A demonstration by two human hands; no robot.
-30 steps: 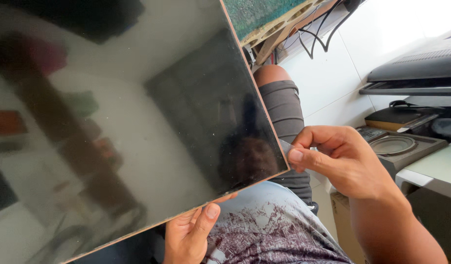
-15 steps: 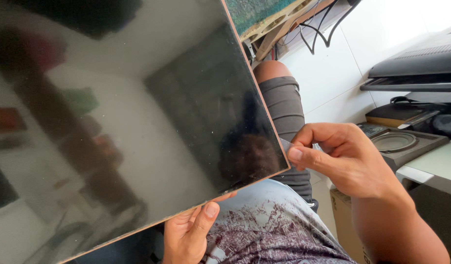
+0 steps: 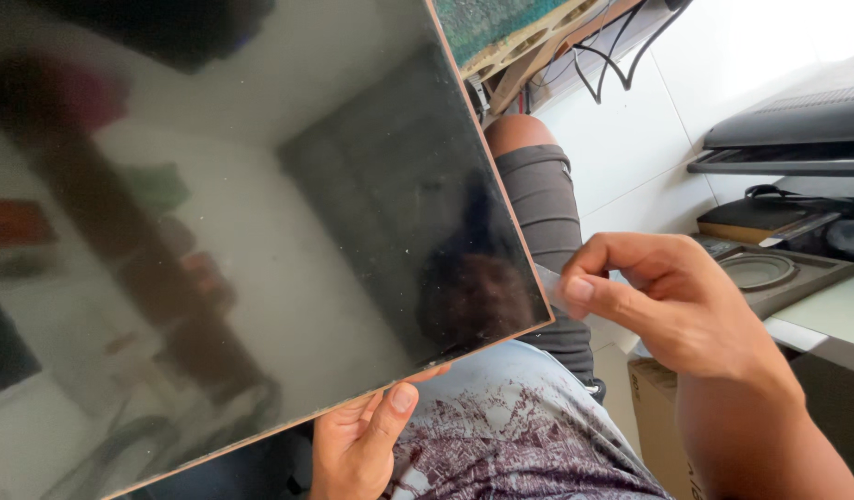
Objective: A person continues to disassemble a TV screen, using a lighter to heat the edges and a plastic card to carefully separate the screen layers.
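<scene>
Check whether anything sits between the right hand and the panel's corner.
Nothing visible does. The right hand pinches a thin clear strip right at the corner of the glossy panel; the left hand holds the lower edge, clear of that corner.

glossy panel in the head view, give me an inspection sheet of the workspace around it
surface: white tabletop at right; the panel rests over the person's lap, not on a table
job's things: large dark glossy panel, thin copper-coloured edge, dusty, reflecting the room; a thin clear strip shows at its right corner
clutter: dark tray with a round dish, flat dark device, cardboard box
grippers: left hand props the lower edge, thumb on the rim; right hand pinches at the right corner, fingers closed
cables: black cables at top
surroundings: white tiled floor, green mat
</scene>
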